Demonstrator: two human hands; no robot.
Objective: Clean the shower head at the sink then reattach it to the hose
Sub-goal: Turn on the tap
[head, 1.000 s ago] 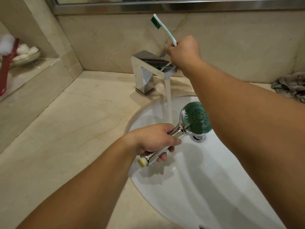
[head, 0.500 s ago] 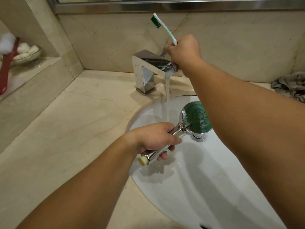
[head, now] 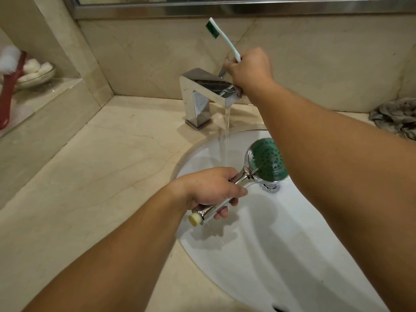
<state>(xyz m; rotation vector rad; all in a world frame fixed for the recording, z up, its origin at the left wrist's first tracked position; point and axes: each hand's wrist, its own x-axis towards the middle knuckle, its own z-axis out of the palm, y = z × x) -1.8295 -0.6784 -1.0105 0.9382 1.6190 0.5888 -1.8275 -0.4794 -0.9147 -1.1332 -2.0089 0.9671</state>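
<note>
Marble counter (head: 94, 172) bears rag (head: 396, 118), soap dish (head: 37, 74), red brush (head: 11, 86).

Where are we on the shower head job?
Done: shower head is off its hose, over the sink. In hand: left hand grips its handle beside the running water; right hand holds a toothbrush at the tap. Left: finishing cleaning, reattaching; no hose in view.

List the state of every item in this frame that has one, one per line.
Faucet: running, thin stream falling into the sink.
Shower head: detached from any hose, held over the sink, green face tilted up.
Toothbrush: held upright, bristles up.
Left hand: gripping the shower head handle.
Right hand: holding the toothbrush, resting at the faucet lever.
Sink drain: cannot tell.
</note>
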